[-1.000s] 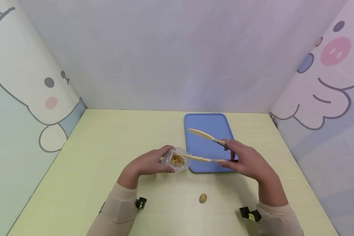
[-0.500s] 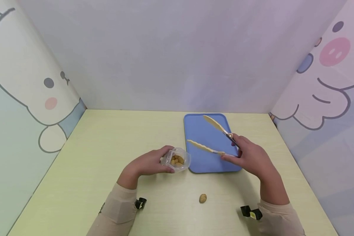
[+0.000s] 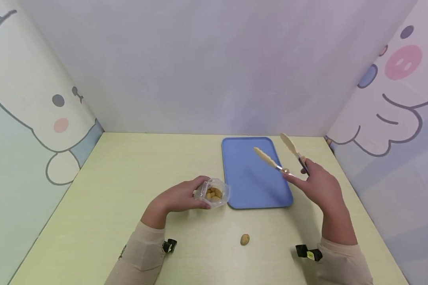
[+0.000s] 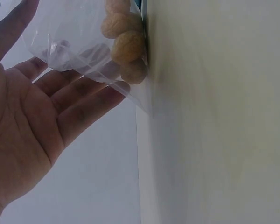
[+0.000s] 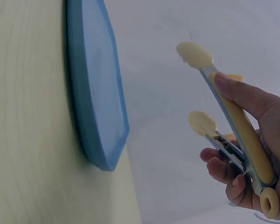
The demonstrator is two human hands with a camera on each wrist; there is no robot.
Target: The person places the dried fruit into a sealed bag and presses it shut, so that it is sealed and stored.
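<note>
In the head view my left hand (image 3: pixel 178 196) holds a clear plastic bag (image 3: pixel 224 193) by its side, fingers behind and thumb in front, its mouth facing up and right. Several walnuts (image 4: pixel 129 47) lie at the bag's bottom, which rests close to the table in the left wrist view. My right hand (image 3: pixel 322 189) grips a pair of tongs (image 5: pixel 242 125) with cream scalloped tips and a ring at the end. The tongs are spread wide, with nothing between their tips. They are raised over the right side of a blue tray (image 3: pixel 247 174).
One loose walnut (image 3: pixel 245 239) lies on the pale wooden table (image 3: pixel 139 158), in front of the tray and between the forearms. A grey-white wall (image 3: pixel 214 71) rises behind the table, and printed panels with cartoon animals stand at both sides.
My right hand has drawn the tongs from the bag's mouth rightward and away, to over the tray's right side, the tips swinging to point farther back. The left hand and bag stay put.
</note>
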